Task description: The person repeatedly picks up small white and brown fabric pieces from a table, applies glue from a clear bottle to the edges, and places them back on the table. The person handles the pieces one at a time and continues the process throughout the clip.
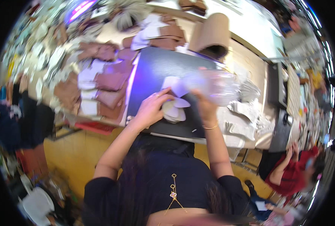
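Note:
My left hand [151, 108] presses down on a small stack of white curved cut pieces [174, 110] lying on a dark work board [156, 71]. My right hand [204, 105] is raised over the same board and grips a clear plastic bag [214, 86] that is blurred by motion. Another white cut piece [174, 84] lies on the board just beyond the stack, partly behind the bag. A thin bracelet circles my right wrist.
Brown and white cut pieces [107, 81] are heaped left of the board. A brown cardboard roll [212, 34] stands at the back. White crumpled pieces [246, 113] lie to the right. A person in red [293, 169] sits at lower right; another person [9, 113] is at far left.

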Demonstrator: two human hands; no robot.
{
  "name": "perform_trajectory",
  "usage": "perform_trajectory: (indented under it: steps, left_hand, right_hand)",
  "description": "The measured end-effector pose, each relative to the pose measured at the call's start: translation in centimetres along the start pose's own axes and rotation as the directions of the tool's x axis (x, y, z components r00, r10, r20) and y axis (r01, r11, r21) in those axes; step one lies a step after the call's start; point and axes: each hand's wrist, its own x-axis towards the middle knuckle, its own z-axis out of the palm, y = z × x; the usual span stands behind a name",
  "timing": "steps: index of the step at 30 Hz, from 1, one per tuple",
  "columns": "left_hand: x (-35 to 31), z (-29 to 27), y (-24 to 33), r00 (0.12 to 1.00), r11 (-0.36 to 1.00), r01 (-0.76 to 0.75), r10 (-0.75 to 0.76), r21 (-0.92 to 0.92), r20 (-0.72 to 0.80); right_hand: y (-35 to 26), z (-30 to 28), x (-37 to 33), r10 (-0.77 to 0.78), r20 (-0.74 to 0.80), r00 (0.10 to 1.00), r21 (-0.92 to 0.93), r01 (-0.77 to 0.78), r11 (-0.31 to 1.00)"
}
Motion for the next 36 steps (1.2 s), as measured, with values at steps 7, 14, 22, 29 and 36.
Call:
perform_trajectory:
  steps: [7, 14, 22, 29, 36]
  left_hand:
    - [0.4, 0.4, -0.4, 0.983, 0.984, 0.167, -0.162, -0.056, 0.088]
    - [0.4, 0.5, -0.8, 0.993, 0.993, 0.044, -0.031, -0.111, 0.112]
    - [0.4, 1.0, -0.5, 0.995, 0.983, -0.025, 0.044, -0.184, 0.095]
    - [0.7, 1.0, -1.2, 1.000, 0.968, 0.010, -0.011, -0.252, -0.003]
    - [0.1, 1.1, -0.4, 0.957, 0.833, 0.272, -0.287, -0.483, 0.043]
  right_hand:
    - [-0.3, 3.2, 0.3, 0.040, -0.005, 0.999, -0.203, -0.040, 0.978]
    - [0.1, 1.9, 1.4, 0.052, -0.045, 0.998, -0.200, -0.060, 0.978]
    - [0.2, 0.7, 2.6, -0.021, -0.148, 0.989, -0.212, -0.011, 0.977]
    - [-0.9, -2.4, 3.1, 0.025, -0.298, 0.954, -0.276, -0.111, 0.955]
    - [-2.5, -4.2, 2.5, 0.089, -0.434, 0.896, 0.162, -0.019, 0.987]
